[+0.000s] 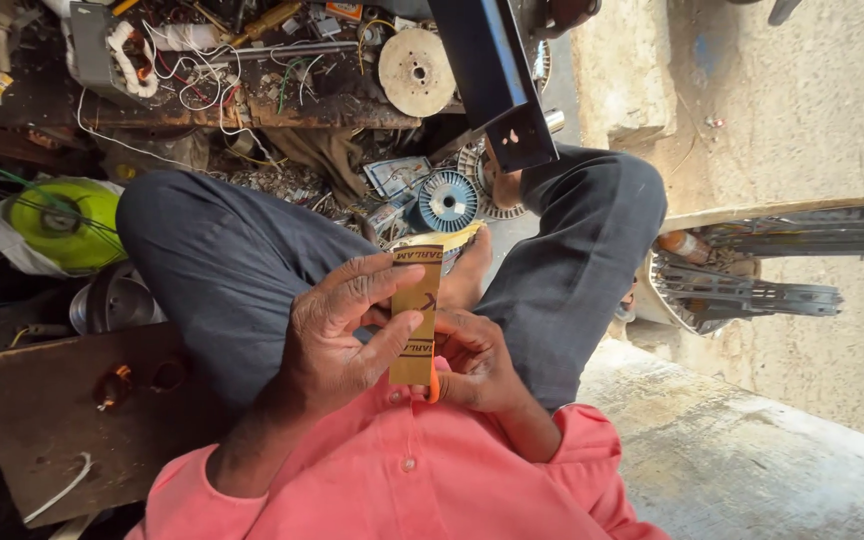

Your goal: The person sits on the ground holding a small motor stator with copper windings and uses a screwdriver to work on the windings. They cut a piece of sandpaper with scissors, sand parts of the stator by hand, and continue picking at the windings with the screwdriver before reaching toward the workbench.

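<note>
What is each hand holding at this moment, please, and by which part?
Left hand pinches the yellow paper strip along its left edge; right hand grips its lower end.

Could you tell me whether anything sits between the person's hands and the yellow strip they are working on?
Nothing visible does. The left hand already pinches the yellow-brown printed paper strip between thumb and fingers, and the right hand touches its lower edge, with something small and orange at the right hand's fingers.

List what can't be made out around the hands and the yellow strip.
- Yellow strip, head view: lower end hidden behind the left hand and right hand.
- Orange object: mostly covered by the right hand; kind unclear.
- Bench clutter: too small and tangled.
- Grey metal racks: cut off by the right edge.
</note>
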